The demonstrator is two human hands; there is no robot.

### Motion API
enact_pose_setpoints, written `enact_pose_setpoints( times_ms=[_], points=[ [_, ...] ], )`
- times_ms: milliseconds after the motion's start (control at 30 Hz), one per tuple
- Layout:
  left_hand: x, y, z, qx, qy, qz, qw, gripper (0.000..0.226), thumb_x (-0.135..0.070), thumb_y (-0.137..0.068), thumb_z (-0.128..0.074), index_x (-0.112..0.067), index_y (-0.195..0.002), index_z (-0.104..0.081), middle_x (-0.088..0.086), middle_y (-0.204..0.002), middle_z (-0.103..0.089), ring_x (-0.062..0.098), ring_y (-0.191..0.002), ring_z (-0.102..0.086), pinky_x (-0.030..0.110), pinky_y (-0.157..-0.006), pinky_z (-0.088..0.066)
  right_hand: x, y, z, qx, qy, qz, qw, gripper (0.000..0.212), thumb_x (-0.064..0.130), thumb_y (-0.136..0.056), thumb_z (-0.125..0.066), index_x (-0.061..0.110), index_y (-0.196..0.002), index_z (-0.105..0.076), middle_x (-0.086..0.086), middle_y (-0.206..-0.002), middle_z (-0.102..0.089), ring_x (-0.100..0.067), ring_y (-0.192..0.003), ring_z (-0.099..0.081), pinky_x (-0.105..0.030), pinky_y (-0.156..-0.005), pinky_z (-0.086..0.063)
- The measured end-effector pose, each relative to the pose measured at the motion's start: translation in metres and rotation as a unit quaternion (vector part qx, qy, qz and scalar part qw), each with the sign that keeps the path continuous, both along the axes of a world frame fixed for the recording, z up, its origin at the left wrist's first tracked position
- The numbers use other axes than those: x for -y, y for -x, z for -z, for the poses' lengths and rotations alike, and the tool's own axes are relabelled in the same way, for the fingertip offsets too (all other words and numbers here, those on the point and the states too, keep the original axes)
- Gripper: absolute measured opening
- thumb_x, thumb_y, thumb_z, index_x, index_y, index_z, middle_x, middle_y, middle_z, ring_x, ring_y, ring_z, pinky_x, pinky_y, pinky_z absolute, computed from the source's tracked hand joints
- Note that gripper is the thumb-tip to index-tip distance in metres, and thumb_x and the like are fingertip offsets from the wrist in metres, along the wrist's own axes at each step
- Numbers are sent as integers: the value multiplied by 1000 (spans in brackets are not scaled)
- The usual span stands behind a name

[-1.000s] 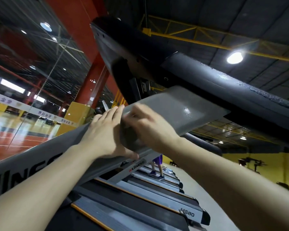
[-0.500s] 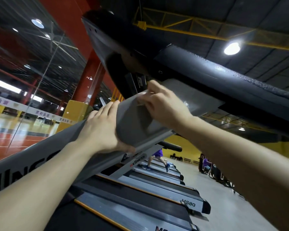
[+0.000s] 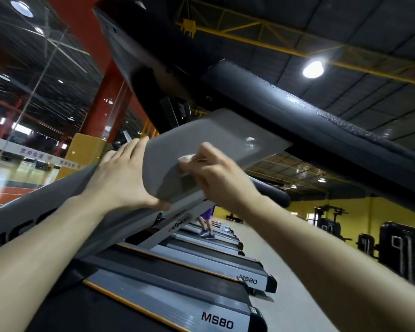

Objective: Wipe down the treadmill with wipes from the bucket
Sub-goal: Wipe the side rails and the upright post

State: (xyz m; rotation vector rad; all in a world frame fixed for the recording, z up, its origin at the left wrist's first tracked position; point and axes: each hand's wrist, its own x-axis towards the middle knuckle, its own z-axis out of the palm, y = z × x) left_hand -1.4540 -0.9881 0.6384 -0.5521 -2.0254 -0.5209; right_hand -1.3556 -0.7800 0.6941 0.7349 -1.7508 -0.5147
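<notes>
- Your right hand [image 3: 216, 180] holds a small white wipe [image 3: 186, 160], fingers curled round it. Only a bit of the wipe shows past the fingertips; the rest is hidden in the hand.
- The wipe is pressed on the treadmill [image 3: 41, 212], i.e. on the front face of its grey side beam [image 3: 221, 137]. It sits approx. in the middle of the wide upper part of the beam.
- This wide part ends just under the black padded handrail [image 3: 309, 121].
- Your left hand [image 3: 120, 178] has nothing in it. The fingers are straight and together, laid over the upper edge of the same beam, and the thumb is stretched along the lower edge.
- The left hand is just beside the right one, w/o touching it.
- Both forearms are bare and reach up from the bottom of the view.
- On the beam face, right of the right hand, there is a bright glossy spot [image 3: 249, 142].
- Above the hands you see the dark console [image 3: 139, 58] from under.
- Below and behind the arms stands a row of other treadmills [image 3: 182, 267]; two of them carry an "MS80" label [image 3: 217, 323] at the end.
- On a farther one is a person in purple shorts [image 3: 207, 215]; only legs and shoes show.
- Left side: a glass wall w/ reflections and a red column [image 3: 101, 109].
- Right side: dark gym machines [image 3: 398, 245] before a yellow wall, and a lit ceiling lamp [image 3: 313, 68] above.
</notes>
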Motion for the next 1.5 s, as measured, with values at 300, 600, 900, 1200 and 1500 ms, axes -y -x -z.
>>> enact_pose_setpoints(
  times_ms=[300, 600, 900, 1200, 1500],
  points=[
    [-2, 10, 2, -14, -1, -8, 1000, 174, -110, -32, -58, -18, -169, -2, 3, -176, -20, 24, -162, -23, 52, -130, -24, -22, -5, 1, -162, 258, -30, 952, 19, 7, -94, -66, 15, -106, -78, -3, -96, -49, -13, -79, -49, -33, -69, -50],
    [9, 8, -1, -2, 25, 29, 999, 172, -110, -38, -60, -23, -169, 10, -3, -180, -2, 18, -165, -8, 49, -133, -16, -15, -8, -54, -191, 193, 54, 961, 20, 14, -102, -60, 13, -105, -79, -11, -100, -55, -30, -94, -54, -43, -76, -53],
    [59, 15, 64, 1, 14, 50, 999, 165, -109, -43, -61, -33, -170, 11, -14, -178, 11, 11, -164, 3, 46, -134, -2, 94, 60, 23, 16, -133, 16, 991, 24, 27, -95, -64, 13, -111, -75, -7, -112, -61, -25, -103, -56, -39, -78, -51],
    [69, 33, 86, 48, -26, -17, 998, 173, -101, -33, -59, -27, -167, 22, 3, -178, 2, 25, -165, -2, 54, -133, -5, 73, 53, 1, -104, 222, 54, 968, 8, 25, -95, -57, 18, -95, -62, -5, -94, -62, -27, -88, -58, -51, -75, -51],
    [64, 34, 90, 13, -47, -62, 997, 169, -89, -44, -83, -31, -169, 15, 5, -178, -9, 27, -164, -13, 49, -134, -10, 7, 18, 17, -181, 172, 52, 967, 21, 13, -95, -63, 21, -107, -78, -10, -94, -51, -30, -85, -50, -48, -68, -48]
  ],
)
